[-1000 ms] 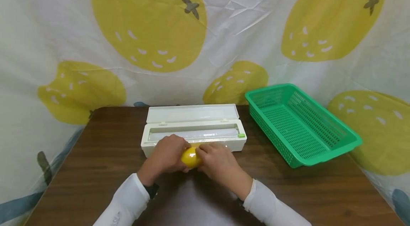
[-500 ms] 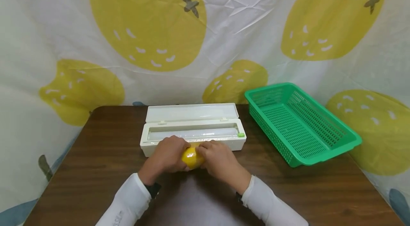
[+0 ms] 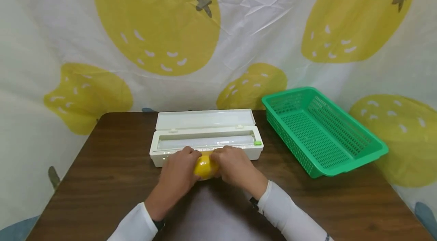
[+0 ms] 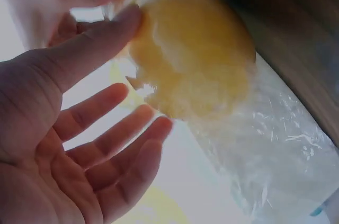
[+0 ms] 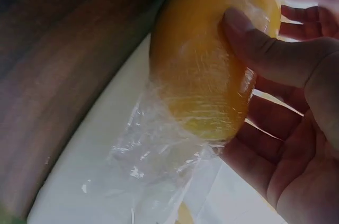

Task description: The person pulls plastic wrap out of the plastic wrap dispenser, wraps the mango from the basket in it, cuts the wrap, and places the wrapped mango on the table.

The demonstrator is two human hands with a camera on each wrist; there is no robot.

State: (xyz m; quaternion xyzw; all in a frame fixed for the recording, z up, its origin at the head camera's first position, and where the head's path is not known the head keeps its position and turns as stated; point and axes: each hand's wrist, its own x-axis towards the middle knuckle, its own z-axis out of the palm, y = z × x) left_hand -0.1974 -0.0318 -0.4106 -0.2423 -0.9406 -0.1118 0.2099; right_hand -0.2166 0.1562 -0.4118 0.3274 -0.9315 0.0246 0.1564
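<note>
"What's the desk (image 3: 112,182) carrying?"

"A basket (image 3: 314,138) is sitting to the right; an open box (image 3: 205,133) is lying nearer the middle."

"And the film (image 5: 143,152)?"

"It's seemingly stretching from box to fruit, so I'm guessing wrapping is in hand."

"The hands?"

"Left hand (image 3: 179,169) and right hand (image 3: 235,165) are clamping the fruit (image 3: 205,168) between them, just before the box. The next move is probably calling for rolling it snugly."

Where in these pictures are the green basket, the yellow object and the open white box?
Green basket (image 3: 315,138): head view, on its perforated floor.
Yellow object (image 5: 196,62): right wrist view, on its film-covered side.
White box (image 3: 205,132): head view, on its back rim, beside the open lid.
</note>
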